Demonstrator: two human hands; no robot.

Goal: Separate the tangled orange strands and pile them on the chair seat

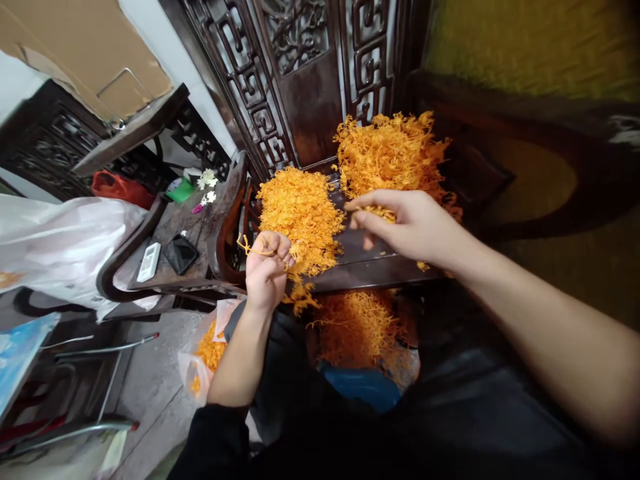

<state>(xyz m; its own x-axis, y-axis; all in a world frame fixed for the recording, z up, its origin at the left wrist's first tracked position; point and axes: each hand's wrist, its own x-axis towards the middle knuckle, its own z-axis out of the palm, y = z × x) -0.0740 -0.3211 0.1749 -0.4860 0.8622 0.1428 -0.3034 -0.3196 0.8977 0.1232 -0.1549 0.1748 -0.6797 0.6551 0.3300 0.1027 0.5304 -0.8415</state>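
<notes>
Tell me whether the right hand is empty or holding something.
The right hand is holding something: yellow-orange pieces show within its curled fingers.

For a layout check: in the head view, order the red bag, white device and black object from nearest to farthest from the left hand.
1. Black object: left of the left hand.
2. White device: just left of the black object.
3. Red bag: toward the upper left.
</notes>
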